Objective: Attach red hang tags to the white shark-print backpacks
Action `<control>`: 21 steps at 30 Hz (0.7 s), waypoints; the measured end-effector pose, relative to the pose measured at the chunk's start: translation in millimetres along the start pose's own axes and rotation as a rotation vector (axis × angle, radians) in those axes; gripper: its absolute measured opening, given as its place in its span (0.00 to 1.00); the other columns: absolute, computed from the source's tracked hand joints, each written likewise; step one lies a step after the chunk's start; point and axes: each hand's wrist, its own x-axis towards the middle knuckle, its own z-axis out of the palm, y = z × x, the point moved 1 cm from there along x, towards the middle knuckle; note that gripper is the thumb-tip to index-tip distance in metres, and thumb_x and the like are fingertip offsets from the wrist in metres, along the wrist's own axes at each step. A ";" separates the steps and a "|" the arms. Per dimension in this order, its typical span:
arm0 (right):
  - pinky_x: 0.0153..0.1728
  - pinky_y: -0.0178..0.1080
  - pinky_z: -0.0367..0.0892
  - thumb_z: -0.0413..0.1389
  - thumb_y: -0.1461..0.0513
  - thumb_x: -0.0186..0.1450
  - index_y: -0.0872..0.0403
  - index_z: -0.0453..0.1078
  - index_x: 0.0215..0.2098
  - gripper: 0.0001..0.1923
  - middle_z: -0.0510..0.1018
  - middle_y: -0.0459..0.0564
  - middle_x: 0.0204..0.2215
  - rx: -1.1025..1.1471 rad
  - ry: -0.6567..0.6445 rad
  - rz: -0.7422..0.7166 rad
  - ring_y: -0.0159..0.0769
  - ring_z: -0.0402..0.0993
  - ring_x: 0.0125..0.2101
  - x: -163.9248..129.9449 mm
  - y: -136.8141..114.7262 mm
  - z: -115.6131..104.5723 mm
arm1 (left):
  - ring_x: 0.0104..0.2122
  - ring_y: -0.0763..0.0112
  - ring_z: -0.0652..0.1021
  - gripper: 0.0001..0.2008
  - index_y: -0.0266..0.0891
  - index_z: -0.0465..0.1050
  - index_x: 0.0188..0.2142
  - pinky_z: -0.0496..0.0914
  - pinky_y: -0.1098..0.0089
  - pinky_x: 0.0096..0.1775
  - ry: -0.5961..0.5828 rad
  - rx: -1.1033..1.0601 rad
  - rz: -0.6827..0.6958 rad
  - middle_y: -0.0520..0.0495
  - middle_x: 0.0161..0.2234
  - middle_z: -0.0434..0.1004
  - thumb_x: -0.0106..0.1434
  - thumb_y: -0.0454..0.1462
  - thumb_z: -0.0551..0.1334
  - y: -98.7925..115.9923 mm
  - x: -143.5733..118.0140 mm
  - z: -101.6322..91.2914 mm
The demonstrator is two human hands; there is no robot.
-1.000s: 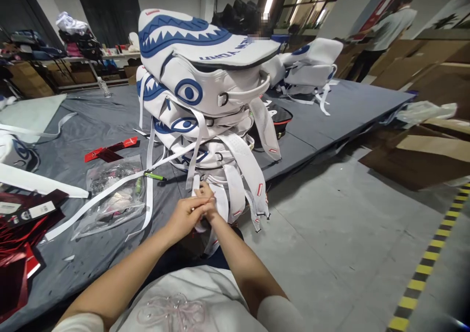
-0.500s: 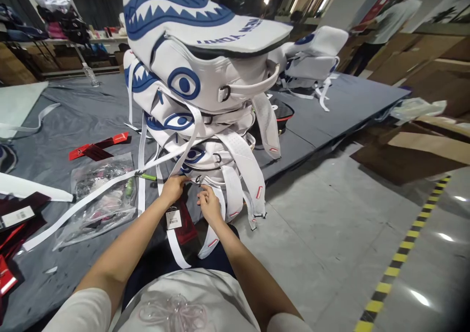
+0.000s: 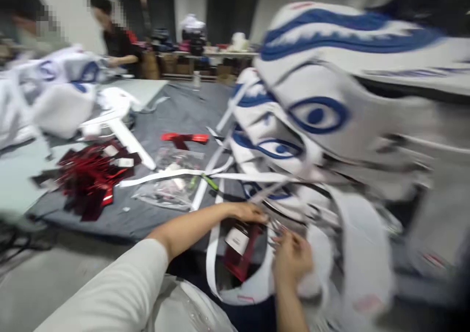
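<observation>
On the grey table [image 3: 183,106], stacked bags [image 3: 330,132] could be toppled if tugged by left hand [image 3: 251,213] or right hand [image 3: 293,254], both seemingly pinched narrow.

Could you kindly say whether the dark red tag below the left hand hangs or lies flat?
Hanging: the dark red tag dangles below the left hand, its white label facing the camera. Whether it is fastened, I cannot tell.
</observation>
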 end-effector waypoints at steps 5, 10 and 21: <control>0.19 0.40 0.67 0.58 0.51 0.62 0.57 0.75 0.40 0.18 0.78 0.54 0.25 0.049 -0.146 -0.068 0.40 0.73 0.20 9.6 -8.8 10.5 | 0.28 0.68 0.77 0.37 0.34 0.73 0.50 0.71 0.69 0.32 -0.076 -0.378 0.035 0.55 0.25 0.74 0.40 0.38 0.79 -37.3 0.2 -0.2; 0.22 0.41 0.70 0.61 0.43 0.58 0.54 0.71 0.38 0.23 0.80 0.56 0.33 0.070 -0.283 -0.112 0.40 0.75 0.23 12.7 0.4 14.0 | 0.30 0.73 0.75 0.26 0.35 0.72 0.46 0.71 0.70 0.35 0.461 -0.534 -0.002 0.52 0.30 0.74 0.50 0.40 0.76 -70.3 -6.6 28.2; 0.21 0.36 0.63 0.58 0.41 0.54 0.54 0.70 0.29 0.25 0.76 0.49 0.25 -0.033 -0.599 -0.057 0.35 0.70 0.23 24.8 -13.2 19.7 | 0.43 0.65 0.76 0.05 0.36 0.80 0.35 0.69 0.64 0.50 0.514 -0.211 0.206 0.43 0.38 0.79 0.62 0.34 0.65 -46.3 -28.0 29.9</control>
